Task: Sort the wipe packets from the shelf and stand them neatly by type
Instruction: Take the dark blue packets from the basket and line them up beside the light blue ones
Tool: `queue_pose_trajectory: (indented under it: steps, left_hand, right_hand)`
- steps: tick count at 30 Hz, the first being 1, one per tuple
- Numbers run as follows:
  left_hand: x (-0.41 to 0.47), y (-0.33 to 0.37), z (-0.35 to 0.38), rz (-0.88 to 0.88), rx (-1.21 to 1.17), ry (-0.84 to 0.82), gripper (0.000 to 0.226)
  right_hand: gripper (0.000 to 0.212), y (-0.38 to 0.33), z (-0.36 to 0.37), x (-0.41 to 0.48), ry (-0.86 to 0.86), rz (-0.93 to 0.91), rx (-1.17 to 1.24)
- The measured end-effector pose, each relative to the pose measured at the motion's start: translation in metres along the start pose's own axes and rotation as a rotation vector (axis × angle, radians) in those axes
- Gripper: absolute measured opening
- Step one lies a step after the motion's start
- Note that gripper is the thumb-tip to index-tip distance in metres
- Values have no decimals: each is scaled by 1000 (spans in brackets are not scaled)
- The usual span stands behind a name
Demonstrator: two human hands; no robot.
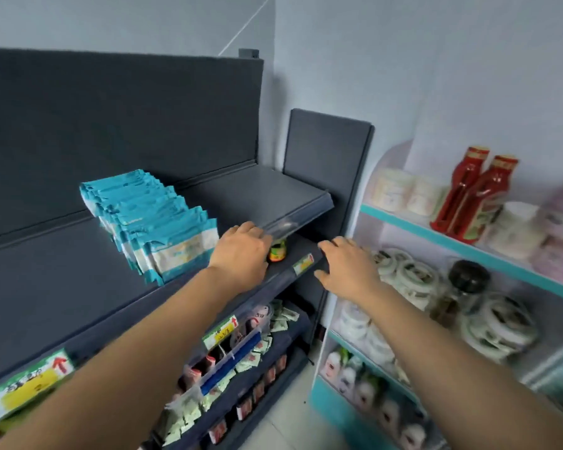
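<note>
Grey shelving stands against a pale wall, with a side rack of goods to its right. Wipe packets, blue and white, stand in one tight row on the shelf, from mid-shelf to its front edge. Left hand is just right of the row, beside a small jar; fingertips are hidden, so I cannot tell if they grip. Right hand is past the shelf's right end, fingers spread, empty. Packets look light, soft and slick-filmed. Likely best pinched across both flat faces near the top seam.
</note>
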State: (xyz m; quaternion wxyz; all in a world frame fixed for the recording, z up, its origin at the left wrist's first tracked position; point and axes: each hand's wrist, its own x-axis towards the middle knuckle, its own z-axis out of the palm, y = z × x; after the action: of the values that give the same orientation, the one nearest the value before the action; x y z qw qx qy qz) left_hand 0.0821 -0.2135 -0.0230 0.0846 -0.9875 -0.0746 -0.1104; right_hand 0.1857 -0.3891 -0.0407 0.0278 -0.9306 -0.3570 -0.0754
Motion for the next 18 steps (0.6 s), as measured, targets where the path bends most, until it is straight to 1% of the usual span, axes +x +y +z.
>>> queue_pose_trajectory:
  steps: [7, 12, 15, 18]
  left_hand:
    - [-22, 97, 13, 233, -66, -40, 38]
    - [-42, 184, 22, 387, -107, -93, 42]
    - [-64, 241, 22, 476, -108, -116, 44]
    - [-94, 299, 23, 537, -143, -139, 40]
  right_hand:
    - [52, 59, 5, -131, -88, 243, -59]
    - [49, 102, 9, -230, -150, 403, -64]
    - [54, 124, 8, -292, -175, 475, -65]
    - [47, 144, 10, -355, -199, 537, -82]
